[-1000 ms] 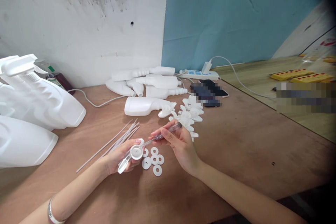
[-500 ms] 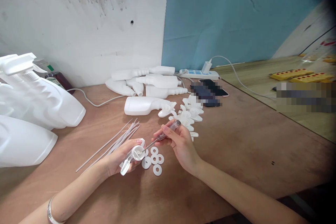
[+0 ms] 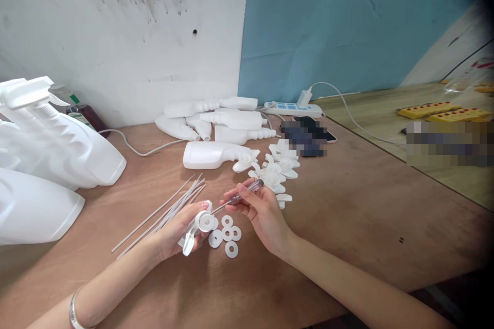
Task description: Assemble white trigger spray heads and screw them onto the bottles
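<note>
My left hand (image 3: 175, 234) is closed around a white trigger spray head (image 3: 204, 221), its round collar facing up toward me. In my right hand (image 3: 266, 216) is a screwdriver (image 3: 244, 193) with a clear handle, gripped between thumb and fingers. The screwdriver's thin shaft reaches down to the collar's edge; whether the tip touches it I cannot tell. Several white ring washers (image 3: 227, 234) lie on the table just right of the spray head. Thin white dip tubes (image 3: 170, 213) rest in a loose bundle beyond my left wrist.
Large white bottles (image 3: 77, 149) stand and lean at the left. More white bottles (image 3: 216, 156) lie at the back, beside a pile of spray heads (image 3: 274, 169). A power strip (image 3: 293, 109), a phone (image 3: 314, 128) and cables sit behind. The brown tabletop (image 3: 366, 216) extends right.
The spray head has turned slightly in my left hand, and its collar has shifted a little right. My right hand has moved the screwdriver slightly down and left.
</note>
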Demonstrator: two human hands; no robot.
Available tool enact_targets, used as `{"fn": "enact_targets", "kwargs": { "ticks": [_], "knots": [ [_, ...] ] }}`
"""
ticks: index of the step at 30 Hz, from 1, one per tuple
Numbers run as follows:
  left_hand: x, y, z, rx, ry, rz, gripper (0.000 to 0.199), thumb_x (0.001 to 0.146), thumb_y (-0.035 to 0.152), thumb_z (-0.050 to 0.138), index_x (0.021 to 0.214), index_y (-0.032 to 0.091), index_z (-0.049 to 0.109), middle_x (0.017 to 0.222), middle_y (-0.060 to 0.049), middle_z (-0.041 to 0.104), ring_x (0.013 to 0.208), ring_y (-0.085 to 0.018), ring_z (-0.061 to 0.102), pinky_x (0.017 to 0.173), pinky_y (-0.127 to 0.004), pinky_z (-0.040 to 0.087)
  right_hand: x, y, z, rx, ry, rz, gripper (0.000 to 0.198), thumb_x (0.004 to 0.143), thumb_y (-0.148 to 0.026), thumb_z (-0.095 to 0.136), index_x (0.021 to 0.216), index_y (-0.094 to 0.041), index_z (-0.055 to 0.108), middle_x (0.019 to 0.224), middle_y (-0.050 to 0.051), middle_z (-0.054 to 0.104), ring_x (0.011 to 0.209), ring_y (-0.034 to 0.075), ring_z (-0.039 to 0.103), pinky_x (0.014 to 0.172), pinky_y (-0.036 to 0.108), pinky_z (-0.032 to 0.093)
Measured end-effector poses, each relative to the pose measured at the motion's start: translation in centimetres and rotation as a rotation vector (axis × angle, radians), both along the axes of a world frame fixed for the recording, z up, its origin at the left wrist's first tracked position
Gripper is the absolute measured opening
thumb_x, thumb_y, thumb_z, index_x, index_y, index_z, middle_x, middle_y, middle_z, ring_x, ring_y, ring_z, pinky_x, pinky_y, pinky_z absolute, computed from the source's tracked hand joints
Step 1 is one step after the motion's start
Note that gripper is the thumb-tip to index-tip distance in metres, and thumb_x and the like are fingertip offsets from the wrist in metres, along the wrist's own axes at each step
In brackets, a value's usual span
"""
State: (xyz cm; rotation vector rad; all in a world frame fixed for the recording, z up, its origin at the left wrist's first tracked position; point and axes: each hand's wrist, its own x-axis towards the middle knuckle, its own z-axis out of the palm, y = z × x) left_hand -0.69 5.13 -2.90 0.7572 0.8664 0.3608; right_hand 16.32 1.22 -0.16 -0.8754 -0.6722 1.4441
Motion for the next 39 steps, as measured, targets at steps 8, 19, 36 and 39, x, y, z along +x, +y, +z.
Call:
{"fn": "enact_targets", "kwargs": {
  "ticks": [8, 19, 36, 39],
  "knots": [
    [0.0, 0.0, -0.1, 0.018, -0.06, 0.027, 0.031, 0.079, 0.045, 0.05, 0.068, 0.017, 0.043, 0.044, 0.004, 0.047, 0.029, -0.005, 0.039, 0.028, -0.013, 0.024, 0.3, 0.2, -0.2, -0.02, 0.035, -0.056, 0.023, 0.07, -0.031, 0.069, 0.071, -0.015, 0.052, 0.07, 0.004, 0.068, 0.067, 0.014, 0.066, 0.058, 0.021, 0.055],
    [0.1, -0.3, 0.0, 0.047, -0.136, 0.093, 0.026, 0.083, 0.043, 0.044, 0.074, 0.018, 0.045, 0.047, 0.005, 0.046, 0.03, -0.004, 0.039, 0.029, -0.012, 0.023, 0.7, 0.2, 0.3, 0.059, -0.071, -0.172, 0.025, 0.072, -0.034, 0.064, 0.071, -0.019, 0.044, 0.058, -0.002, 0.062, 0.05, 0.013, 0.059, 0.045, 0.022, 0.047],
    [0.4, -1.4, 0.1, 0.221, 0.005, 0.157, 0.034, 0.071, 0.05, 0.059, 0.075, 0.019, 0.047, 0.045, 0.007, 0.048, 0.031, -0.008, 0.043, 0.029, -0.017, 0.034, -0.5, -1.5, 0.2, 0.725, -1.518, 0.235, 0.034, 0.085, -0.033, 0.05, 0.119, -0.026, 0.048, 0.106, 0.007, 0.056, 0.075, 0.015, 0.06, 0.053, 0.024, 0.045],
    [0.3, -1.4, -0.2, 0.189, -0.028, 0.105, 0.04, 0.074, 0.058, 0.05, 0.075, 0.018, 0.048, 0.045, 0.004, 0.051, 0.032, -0.009, 0.045, 0.031, -0.018, 0.035, -0.6, -1.6, 0.2, 0.739, -1.538, 0.248, 0.027, 0.086, -0.031, 0.049, 0.113, -0.028, 0.05, 0.107, 0.005, 0.059, 0.081, 0.017, 0.062, 0.052, 0.025, 0.046]
  ]
}}
